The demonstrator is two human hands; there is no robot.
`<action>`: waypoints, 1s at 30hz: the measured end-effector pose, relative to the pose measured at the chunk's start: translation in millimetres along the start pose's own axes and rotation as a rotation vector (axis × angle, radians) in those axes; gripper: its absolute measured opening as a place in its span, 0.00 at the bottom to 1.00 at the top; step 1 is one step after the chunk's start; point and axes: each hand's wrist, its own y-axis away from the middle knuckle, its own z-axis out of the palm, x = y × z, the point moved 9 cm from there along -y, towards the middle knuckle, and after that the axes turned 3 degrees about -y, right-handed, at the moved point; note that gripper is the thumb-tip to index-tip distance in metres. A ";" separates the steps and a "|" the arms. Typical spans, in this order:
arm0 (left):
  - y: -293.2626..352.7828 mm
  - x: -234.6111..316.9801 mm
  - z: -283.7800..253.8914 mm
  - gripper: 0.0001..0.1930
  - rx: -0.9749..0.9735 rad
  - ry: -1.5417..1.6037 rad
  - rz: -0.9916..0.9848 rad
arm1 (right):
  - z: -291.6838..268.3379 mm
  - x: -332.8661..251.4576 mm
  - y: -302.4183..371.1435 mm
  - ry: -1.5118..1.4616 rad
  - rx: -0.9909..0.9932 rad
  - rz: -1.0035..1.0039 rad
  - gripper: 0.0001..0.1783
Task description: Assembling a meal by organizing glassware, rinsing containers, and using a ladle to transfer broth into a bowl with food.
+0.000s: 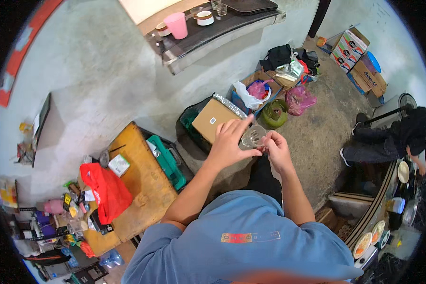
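Observation:
A small clear glass mug (253,137) is held out in front of my chest. My right hand (279,150) is closed on its right side, thumb and fingers pinching what looks like its handle. On the other side, my left hand (228,144) has its fingers stretched out and spread from the thumb. The left thumb reaches below the mug toward the right fingertips. Whether the left hand touches the glass, I cannot tell. The mug appears empty.
Ahead, a ledge (222,37) bears a pink cup (176,26), brown-and-white cups, glasses and a dark tray (247,5). Cartons, bags and a green gas cylinder (274,114) stand on the floor. A wooden table (149,203) is at left. Another person (388,139) stands at right beside plates of food.

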 end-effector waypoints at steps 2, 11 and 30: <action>-36.0 -31.6 27.6 0.32 -0.068 0.225 -0.115 | -24.1 -16.6 -40.2 -0.048 0.014 -0.003 0.08; -15.4 -236.9 198.9 0.24 -0.185 0.304 -0.850 | -92.0 -136.5 -287.5 0.204 -0.041 -0.118 0.10; -119.3 -230.9 0.1 0.11 0.950 0.960 -0.776 | 152.0 -218.1 -570.2 0.517 -0.237 -0.097 0.15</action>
